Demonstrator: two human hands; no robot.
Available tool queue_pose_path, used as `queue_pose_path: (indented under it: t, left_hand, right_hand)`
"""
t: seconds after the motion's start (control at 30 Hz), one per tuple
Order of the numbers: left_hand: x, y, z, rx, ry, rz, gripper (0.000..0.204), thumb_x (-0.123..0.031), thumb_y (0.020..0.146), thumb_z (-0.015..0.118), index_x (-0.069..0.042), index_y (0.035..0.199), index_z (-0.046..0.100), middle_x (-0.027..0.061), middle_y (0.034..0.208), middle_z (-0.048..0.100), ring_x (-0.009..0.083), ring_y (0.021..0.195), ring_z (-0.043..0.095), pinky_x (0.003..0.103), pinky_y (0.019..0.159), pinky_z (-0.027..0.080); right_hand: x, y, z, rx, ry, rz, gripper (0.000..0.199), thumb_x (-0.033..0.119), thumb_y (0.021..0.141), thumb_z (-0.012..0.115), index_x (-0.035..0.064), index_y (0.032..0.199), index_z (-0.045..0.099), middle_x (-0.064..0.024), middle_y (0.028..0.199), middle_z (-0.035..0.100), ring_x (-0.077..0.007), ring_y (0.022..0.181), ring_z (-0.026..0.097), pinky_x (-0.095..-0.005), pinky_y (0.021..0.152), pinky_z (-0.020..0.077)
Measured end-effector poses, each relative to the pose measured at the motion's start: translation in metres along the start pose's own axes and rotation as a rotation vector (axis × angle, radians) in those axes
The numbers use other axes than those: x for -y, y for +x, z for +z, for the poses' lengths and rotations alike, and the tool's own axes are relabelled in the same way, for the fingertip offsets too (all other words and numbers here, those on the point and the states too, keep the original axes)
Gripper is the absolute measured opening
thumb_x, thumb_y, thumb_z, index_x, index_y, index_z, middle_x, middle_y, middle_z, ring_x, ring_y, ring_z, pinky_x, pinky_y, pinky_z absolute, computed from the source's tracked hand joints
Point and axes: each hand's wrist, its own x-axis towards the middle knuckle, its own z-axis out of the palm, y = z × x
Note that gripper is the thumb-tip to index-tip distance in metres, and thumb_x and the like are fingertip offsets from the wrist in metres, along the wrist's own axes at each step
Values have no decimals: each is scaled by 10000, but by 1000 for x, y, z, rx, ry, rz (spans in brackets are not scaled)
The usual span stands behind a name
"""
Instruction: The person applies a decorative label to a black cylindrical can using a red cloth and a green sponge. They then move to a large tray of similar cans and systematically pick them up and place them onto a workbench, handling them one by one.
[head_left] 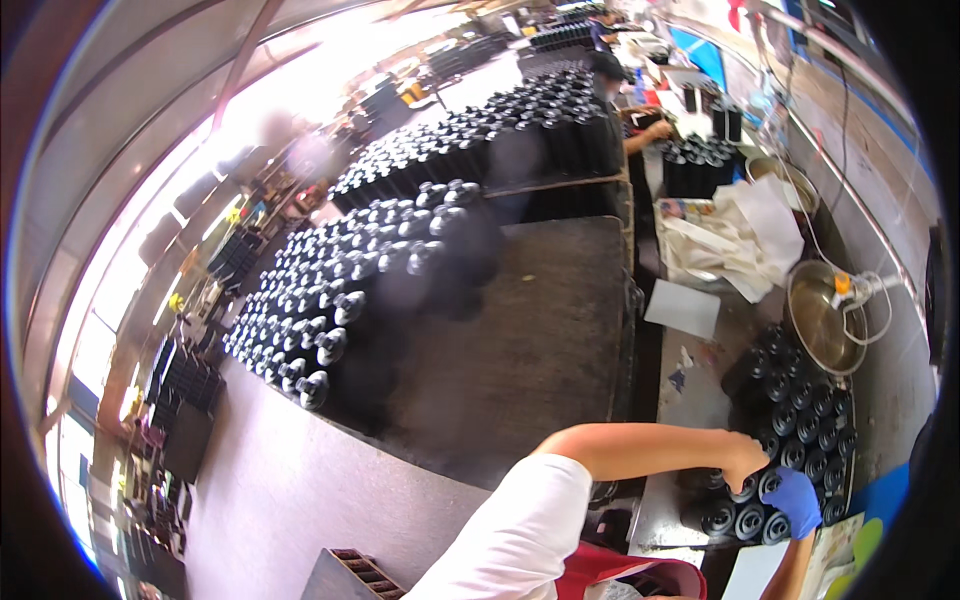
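My left hand, bare below a white sleeve, reaches across to a tray-like group of black cylindrical parts with ringed tops on the workbench at the right. Its fingers are curled down and closed at the top of one black cylinder near the front of the group. Close beside it, my right hand wears a blue glove and bends over a neighbouring black cylinder, fingers closed about its top. The fingertips of both hands are partly hidden.
A metal basin with a white hose stands behind the parts. White cloth and a white sheet lie farther along the bench. Left stands a dark table with rows of black cylinders. A co-worker's arm reaches over the bench ahead.
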Motion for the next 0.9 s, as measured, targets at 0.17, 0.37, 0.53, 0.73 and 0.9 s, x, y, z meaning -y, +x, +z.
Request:
queue_pose_path:
  t: [0.17,0.37,0.53,0.73,0.9]
  left_hand:
    - [24,-199,-77,-468,-132,-160,593,-244,750,681,-84,1281,469,190,1092,616,376,1017,589,458,842,478]
    - [92,-465,-103,-1311,352,-796,608,-211,723,722,-48,1259,485,211,1142,555,368,1016,556,429,859,473]
    - [195,-554,-107,-1456,410,-887,738,-278,700,728,-19,1310,404,267,1173,470,399,1153,429,460,987,368]
    - [218,-571,-116,-1233,276,-1121,645,-403,761,663,-53,1272,484,269,1224,457,393,1179,451,470,960,399]
    - [222,-580,-128,-1021,63,-1171,559,-411,792,635,-13,1169,529,242,1264,468,359,1158,514,499,919,400]
  right_hand:
    - [232,89,-127,447,586,-87,521,86,711,764,-10,1188,576,-72,866,667,-104,758,623,-265,744,509]
    - [459,198,-168,446,600,-642,560,66,699,771,2,1219,571,-36,944,642,-102,852,591,-271,800,493]
    - [628,332,-139,175,214,-1122,629,160,628,797,-16,1193,584,-107,1078,607,-171,973,582,-294,877,466]
    - [741,454,-79,251,71,-1061,603,128,573,788,23,1144,627,-128,1022,650,-234,924,628,-332,841,507]
    - [749,500,-58,547,3,-810,574,39,575,773,33,1134,643,-87,997,667,-206,943,612,-316,844,496]
